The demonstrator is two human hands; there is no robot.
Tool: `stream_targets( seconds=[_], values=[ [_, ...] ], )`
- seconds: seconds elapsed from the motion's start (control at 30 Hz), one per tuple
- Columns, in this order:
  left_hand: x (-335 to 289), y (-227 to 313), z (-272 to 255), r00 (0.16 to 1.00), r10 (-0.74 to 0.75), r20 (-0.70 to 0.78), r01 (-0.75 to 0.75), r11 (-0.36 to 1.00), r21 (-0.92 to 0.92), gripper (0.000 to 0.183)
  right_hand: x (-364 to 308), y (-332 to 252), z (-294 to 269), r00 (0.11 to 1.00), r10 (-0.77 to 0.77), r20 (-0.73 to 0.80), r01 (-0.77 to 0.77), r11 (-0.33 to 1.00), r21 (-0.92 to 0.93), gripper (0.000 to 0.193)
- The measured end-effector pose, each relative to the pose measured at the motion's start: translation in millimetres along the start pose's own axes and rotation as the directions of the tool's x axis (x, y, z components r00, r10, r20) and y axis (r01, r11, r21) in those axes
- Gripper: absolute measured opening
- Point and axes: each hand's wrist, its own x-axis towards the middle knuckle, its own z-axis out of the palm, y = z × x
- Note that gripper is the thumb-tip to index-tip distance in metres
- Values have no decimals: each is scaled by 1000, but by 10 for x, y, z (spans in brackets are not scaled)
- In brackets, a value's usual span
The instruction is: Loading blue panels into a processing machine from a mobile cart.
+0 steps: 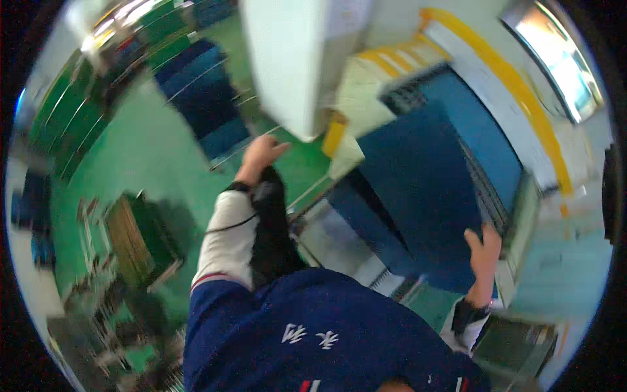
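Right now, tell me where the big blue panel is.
In the head view the big blue panel fills the centre-right, its right edge gripped by the right hand, with the white pillar up to its left.

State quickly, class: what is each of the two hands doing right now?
Left hand: reaching forward beside a black object; whether it grips anything cannot be told.
Right hand: closed on the edge of the large blue panel.
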Motion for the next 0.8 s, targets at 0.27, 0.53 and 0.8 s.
stream_targets(
  seconds=[0.27,0.53,0.8],
  values=[
    [31,212,88,992,72,-105,-82,993,-89,41,94,401,-342,765,604,-224,-176,531,829,27],
    [-744,864,327,912,244,329,129,591,-796,42,181,596,747,731,622,281,-292,-86,952,25],
    [-1376,1008,514,750,407,521,537,83,-839,65,215,249,1341,696,511,505,-323,-405,855,28]
  ],
)
